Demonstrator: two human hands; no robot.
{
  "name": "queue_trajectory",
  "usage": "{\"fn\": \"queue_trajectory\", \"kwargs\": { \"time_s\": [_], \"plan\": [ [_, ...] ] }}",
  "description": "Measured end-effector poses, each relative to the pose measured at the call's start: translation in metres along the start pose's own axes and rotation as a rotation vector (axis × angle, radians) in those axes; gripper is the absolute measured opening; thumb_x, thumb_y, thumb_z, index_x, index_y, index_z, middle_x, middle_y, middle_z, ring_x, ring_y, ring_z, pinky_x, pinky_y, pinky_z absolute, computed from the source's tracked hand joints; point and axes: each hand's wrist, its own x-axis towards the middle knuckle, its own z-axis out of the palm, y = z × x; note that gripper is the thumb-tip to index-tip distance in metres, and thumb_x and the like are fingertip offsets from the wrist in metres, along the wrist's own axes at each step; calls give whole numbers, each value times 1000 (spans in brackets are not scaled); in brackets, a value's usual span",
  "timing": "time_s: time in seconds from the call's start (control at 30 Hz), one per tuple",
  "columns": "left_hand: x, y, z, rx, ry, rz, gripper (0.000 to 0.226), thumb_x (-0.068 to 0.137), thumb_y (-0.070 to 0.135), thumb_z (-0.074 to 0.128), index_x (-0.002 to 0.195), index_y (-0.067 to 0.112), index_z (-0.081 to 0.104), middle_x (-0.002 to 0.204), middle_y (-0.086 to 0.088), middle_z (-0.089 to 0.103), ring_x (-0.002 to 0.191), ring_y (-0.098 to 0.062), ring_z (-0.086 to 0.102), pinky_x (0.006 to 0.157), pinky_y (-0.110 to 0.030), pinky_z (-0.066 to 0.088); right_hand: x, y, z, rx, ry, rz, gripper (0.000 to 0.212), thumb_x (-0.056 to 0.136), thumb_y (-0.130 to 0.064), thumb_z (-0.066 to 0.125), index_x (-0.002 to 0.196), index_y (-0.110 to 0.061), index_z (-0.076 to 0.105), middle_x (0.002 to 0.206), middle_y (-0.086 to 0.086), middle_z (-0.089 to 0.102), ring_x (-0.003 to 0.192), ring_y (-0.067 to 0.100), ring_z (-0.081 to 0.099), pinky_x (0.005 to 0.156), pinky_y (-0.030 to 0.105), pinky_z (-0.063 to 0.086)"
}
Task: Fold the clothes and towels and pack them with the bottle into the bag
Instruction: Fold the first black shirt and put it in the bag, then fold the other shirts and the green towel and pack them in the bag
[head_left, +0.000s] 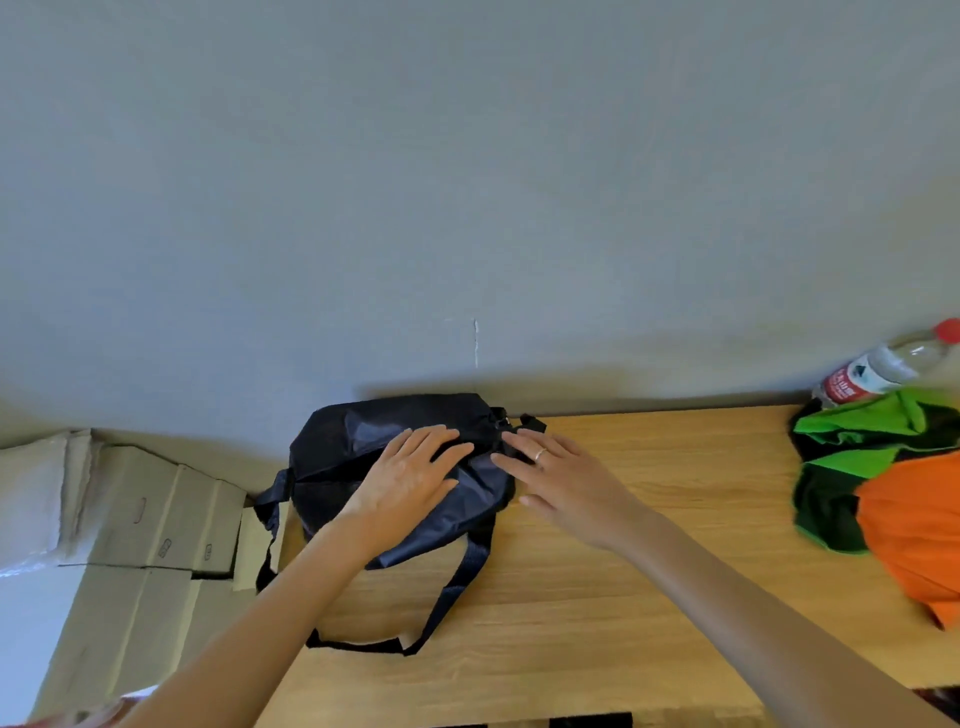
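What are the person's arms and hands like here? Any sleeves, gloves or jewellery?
Both forearms are bare up to the frame's lower edge: no sleeves, gloves or watch show. The right hand wears a thin pale ring on one finger. The left hand shows no ring or other adornment.

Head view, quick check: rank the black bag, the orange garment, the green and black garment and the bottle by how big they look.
1. Black bag, largest.
2. Orange garment and green and black garment: they look alike, both are cut by the frame edge, so unranked.
3. Bottle, smallest, partly hidden.
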Motion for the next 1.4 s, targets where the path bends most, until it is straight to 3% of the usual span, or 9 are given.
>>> {"fn": "queue_trajectory", "kwargs": {
  "time_s": [0.2, 0.3, 0.4, 0.73, 0.87, 1.03, 1.13, 1.27, 1.4],
  "plan": [
    [86, 103, 15, -76, -97, 87, 41, 69, 20, 81, 108, 18, 66, 112, -2, 64, 105, -23, 63, 85, -36, 52, -95, 88, 1, 54, 76, 273, 43, 90, -20, 60, 132, -18, 51, 139, 9, 48, 131, 27, 43, 103, 39, 38],
    [132, 171, 25, -210, -183, 128, 32, 96, 21, 49, 128, 21, 51, 134, 2, 47, 127, -19, 41, 103, -33, 35, -153, 139, 8, 79, 55, 442, 44, 97, -23, 48, 140, -21, 40, 141, 3, 44, 133, 22, 36, 106, 35, 30],
    [179, 239, 43, -254, -196, 174, 35, 100, 23, 39, 135, 23, 42, 140, 5, 39, 132, -15, 31, 106, -30, 28, -210, 191, 15, 73, 66, 600, 43, 98, -24, 44, 141, -22, 37, 141, 2, 43, 132, 21, 34, 106, 34, 30],
    [321, 424, 89, -355, -293, 126, 61, 95, 21, 51, 148, 21, 21, 153, -4, 19, 140, -22, 20, 109, -37, 33, -356, 353, 47, 265, 197, 1045, 55, 95, -23, 54, 144, -19, 29, 147, 12, 33, 135, 31, 29, 104, 44, 36],
    [372, 455, 111, -395, -320, 30, 81, 90, 29, 60, 151, 25, 5, 158, -6, 1, 145, -30, 3, 113, -46, 25, -384, 405, 63, 591, 290, 1299, 76, 90, -25, 62, 149, -23, 13, 152, 20, 17, 139, 42, 17, 107, 57, 30],
    [424, 474, 137, -427, -411, -130, 106, 81, 41, 69, 150, 22, -9, 159, -9, 0, 144, -35, 2, 112, -55, 19, -402, 444, 100, 844, 247, 1438, 87, 88, -33, 64, 150, -25, 4, 152, 23, 13, 138, 46, 15, 110, 57, 25],
    [437, 482, 152, -401, -496, -167, 101, 80, 39, 70, 151, 20, 1, 157, -11, 11, 142, -36, 13, 110, -58, 26, -404, 452, 120, 834, 244, 1401, 76, 87, -29, 65, 147, -20, 19, 147, 18, 30, 134, 41, 29, 108, 55, 31],
    [433, 497, 164, -470, -366, -33, 40, 88, 16, 60, 126, 16, 48, 123, -7, 52, 117, -26, 48, 96, -43, 42, -400, 450, 123, 623, 493, 1380, 26, 88, -14, 63, 112, -10, 54, 110, 12, 62, 104, 33, 58, 86, 44, 51],
    [420, 518, 161, -576, -296, 111, 27, 86, 3, 55, 113, 8, 58, 108, -5, 51, 104, -19, 48, 89, -31, 40, -395, 444, 113, 506, 704, 1287, 8, 85, -12, 67, 89, -11, 60, 90, 5, 63, 87, 22, 56, 73, 36, 50]
  ]
}}
